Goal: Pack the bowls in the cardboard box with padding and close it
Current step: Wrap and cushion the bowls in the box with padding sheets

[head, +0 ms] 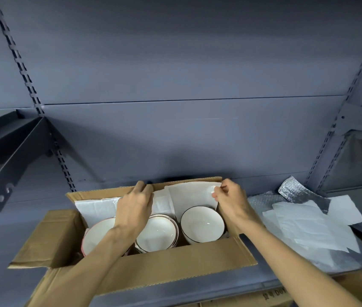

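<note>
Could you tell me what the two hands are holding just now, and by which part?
Both hold the white padding sheet above the bowls: right hand pinches its right edge, left hand its left edge.

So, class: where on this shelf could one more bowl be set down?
Bare shelf shows left of the cardboard box, below the bracket. Right of the box, foam sheets and bubble wrap crowd it. Inside, three bowls fill the row.

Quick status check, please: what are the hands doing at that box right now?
Left hand and right hand both pinching white padding sheet at far wall. Three bowls inside cardboard box, flaps open. Nothing blocking.
</note>
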Motion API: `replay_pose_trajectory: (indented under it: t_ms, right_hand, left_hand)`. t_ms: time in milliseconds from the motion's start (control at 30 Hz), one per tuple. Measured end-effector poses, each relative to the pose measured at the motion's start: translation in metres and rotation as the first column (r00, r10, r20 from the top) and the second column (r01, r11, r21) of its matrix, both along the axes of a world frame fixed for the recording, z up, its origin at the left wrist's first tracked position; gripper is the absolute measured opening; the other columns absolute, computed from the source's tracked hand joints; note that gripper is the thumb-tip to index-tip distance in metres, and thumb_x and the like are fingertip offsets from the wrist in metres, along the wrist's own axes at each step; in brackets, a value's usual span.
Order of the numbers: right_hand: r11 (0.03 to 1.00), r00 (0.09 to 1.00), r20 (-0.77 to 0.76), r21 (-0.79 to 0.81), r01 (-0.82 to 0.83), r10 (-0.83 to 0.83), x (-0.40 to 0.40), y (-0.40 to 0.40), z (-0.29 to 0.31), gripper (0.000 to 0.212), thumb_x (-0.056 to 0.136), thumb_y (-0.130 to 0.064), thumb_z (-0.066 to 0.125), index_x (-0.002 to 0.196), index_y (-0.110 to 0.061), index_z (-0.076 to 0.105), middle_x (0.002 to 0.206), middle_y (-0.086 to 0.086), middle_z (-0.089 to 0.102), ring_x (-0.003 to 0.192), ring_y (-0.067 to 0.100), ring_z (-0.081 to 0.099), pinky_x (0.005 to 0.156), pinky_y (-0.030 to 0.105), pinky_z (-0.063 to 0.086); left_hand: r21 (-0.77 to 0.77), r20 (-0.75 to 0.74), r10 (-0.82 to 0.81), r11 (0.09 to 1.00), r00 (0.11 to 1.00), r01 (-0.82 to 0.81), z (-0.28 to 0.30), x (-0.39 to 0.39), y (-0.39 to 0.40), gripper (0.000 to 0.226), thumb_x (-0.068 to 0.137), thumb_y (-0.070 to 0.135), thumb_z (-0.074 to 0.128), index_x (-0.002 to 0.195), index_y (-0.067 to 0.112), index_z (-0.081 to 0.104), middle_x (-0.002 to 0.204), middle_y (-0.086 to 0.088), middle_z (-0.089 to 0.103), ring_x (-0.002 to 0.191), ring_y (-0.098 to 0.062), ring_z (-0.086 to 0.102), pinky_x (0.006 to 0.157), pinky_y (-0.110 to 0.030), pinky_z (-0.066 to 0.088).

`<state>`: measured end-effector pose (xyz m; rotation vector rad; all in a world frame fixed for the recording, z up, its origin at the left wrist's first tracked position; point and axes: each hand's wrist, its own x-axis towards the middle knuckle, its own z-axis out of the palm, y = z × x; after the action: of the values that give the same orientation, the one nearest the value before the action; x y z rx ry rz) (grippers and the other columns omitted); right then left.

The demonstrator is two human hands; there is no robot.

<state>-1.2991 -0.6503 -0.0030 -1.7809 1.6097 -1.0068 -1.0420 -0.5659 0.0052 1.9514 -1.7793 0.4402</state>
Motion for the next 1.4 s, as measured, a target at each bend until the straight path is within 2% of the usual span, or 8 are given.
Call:
replay_pose_trajectory:
  t_ms: [200,367,533,700,900,1100,1233,1400]
  right_hand:
    - [0.999,0.945,-0.324,0.011,-0.034,0.036,-0.005,-0.009,-0.006,0.020,0.087,-0.023,0.060,0.072,-0.010,0.057,0.066,0.003,0.064,0.070,0.032,0.060,0.062,0.041,0.051]
    - [0.995,0.942,-0.327,-0.035,-0.089,0.073,-0.010,-0.006,-0.002,0.005,0.077,-0.017,0.061,0.076,-0.020,0.057,0.080,-0.003,0.063,0.076,0.023,0.061,0.060,0.035,0.044]
    - [0.954,0.957,-0.173,-0.233,0.188,-0.231,-0.063,0.004,-0.005,0.010,0.086,-0.020,0.063,0.094,-0.025,0.061,0.096,-0.005,0.064,0.088,0.024,0.063,0.076,0.038,0.050]
    - [0.878,0.763,-0.471,-0.057,0.476,-0.444,-0.167,0.007,-0.033,0.036,0.095,-0.035,0.062,0.127,-0.018,0.060,0.129,0.011,0.060,0.125,0.035,0.049,0.098,0.046,0.043]
    - [0.726,0.718,-0.641,0.353,0.590,-0.272,-0.231,0.019,-0.069,0.081,0.084,-0.067,0.059,0.147,-0.021,0.036,0.149,0.015,0.042,0.140,0.038,0.036,0.110,0.053,0.031]
    - [0.764,0.697,-0.607,0.217,0.608,-0.382,-0.234,0.020,-0.068,0.042,0.090,-0.042,0.060,0.125,-0.020,0.063,0.130,0.010,0.057,0.131,0.033,0.044,0.105,0.055,0.037]
    - [0.784,0.756,-0.311,0.051,0.618,-0.576,-0.238,0.021,-0.061,0.020,0.097,-0.022,0.064,0.115,-0.018,0.071,0.118,0.013,0.066,0.120,0.036,0.057,0.099,0.050,0.044]
    - [0.867,0.831,0.247,0.167,0.470,-0.498,-0.230,0.017,-0.030,0.056,0.094,-0.006,0.066,0.146,-0.010,0.047,0.106,0.006,0.065,0.092,0.026,0.070,0.095,0.043,0.054]
  left_hand:
    - [0.031,-0.001,-0.021,0.999,1.000,0.021,-0.004,-0.005,0.001,0.006,0.089,0.012,0.071,0.093,0.009,0.068,0.088,-0.006,0.061,0.071,-0.035,0.062,0.046,-0.036,0.047]
    - [0.056,-0.022,-0.062,0.996,0.998,0.063,-0.004,-0.016,0.001,0.018,0.083,0.007,0.071,0.100,0.010,0.065,0.099,-0.009,0.058,0.068,-0.036,0.061,0.043,-0.034,0.041]
    - [-0.089,0.017,-0.189,0.978,0.982,0.190,-0.001,-0.039,-0.009,0.012,0.080,0.016,0.063,0.090,0.012,0.061,0.090,-0.002,0.058,0.073,-0.030,0.059,0.047,-0.031,0.036]
    - [-0.136,0.021,-0.353,0.926,0.935,0.353,0.009,-0.072,-0.034,0.029,0.084,0.029,0.050,0.098,0.012,0.070,0.091,-0.004,0.064,0.085,-0.030,0.055,0.074,-0.043,0.048]
    - [0.000,0.009,-0.568,0.823,0.823,0.568,0.018,-0.117,-0.055,0.038,0.088,0.034,0.043,0.104,0.014,0.071,0.103,0.000,0.066,0.092,-0.026,0.058,0.080,-0.042,0.052]
    - [0.059,0.059,-0.634,0.773,0.771,0.632,0.020,-0.142,-0.061,0.022,0.091,0.019,0.063,0.112,0.018,0.070,0.110,0.002,0.066,0.099,-0.022,0.059,0.082,-0.037,0.054]
    - [0.076,0.083,-0.642,0.767,0.762,0.638,0.028,-0.147,-0.063,0.022,0.092,0.020,0.065,0.113,0.019,0.070,0.111,0.003,0.067,0.102,-0.022,0.060,0.084,-0.036,0.055]
    - [0.107,0.048,-0.651,0.757,0.758,0.644,0.031,-0.158,-0.063,0.024,0.096,0.025,0.059,0.119,0.023,0.067,0.117,0.007,0.065,0.107,-0.017,0.057,0.086,-0.032,0.053]
